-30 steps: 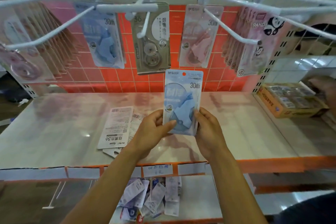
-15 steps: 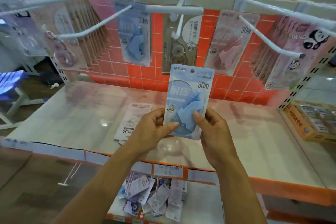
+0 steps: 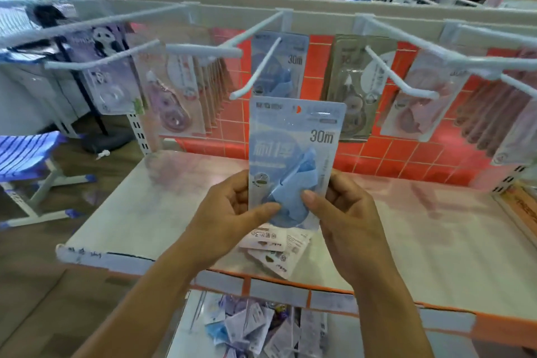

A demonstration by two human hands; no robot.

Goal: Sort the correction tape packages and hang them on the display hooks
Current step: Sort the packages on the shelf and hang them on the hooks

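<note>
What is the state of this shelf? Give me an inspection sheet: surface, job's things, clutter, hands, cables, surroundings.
Surface: white shelf, glossy, with an orange front edge carrying label strips.
Job's things: held package, blue, upright, front towards the camera, just below the tip of a white hook; hanging blue package of the same design behind that hook; grey package, pink package and panda package on neighbouring hooks.
Clutter: loose packages flat on the shelf under the hands; heap of packages on the lower shelf.
Hands: left hand and right hand each pinch the held package's lower part.
Cables: nothing seen.
Surroundings: orange tiled back panel; blue striped stool at left; people in the background.
</note>
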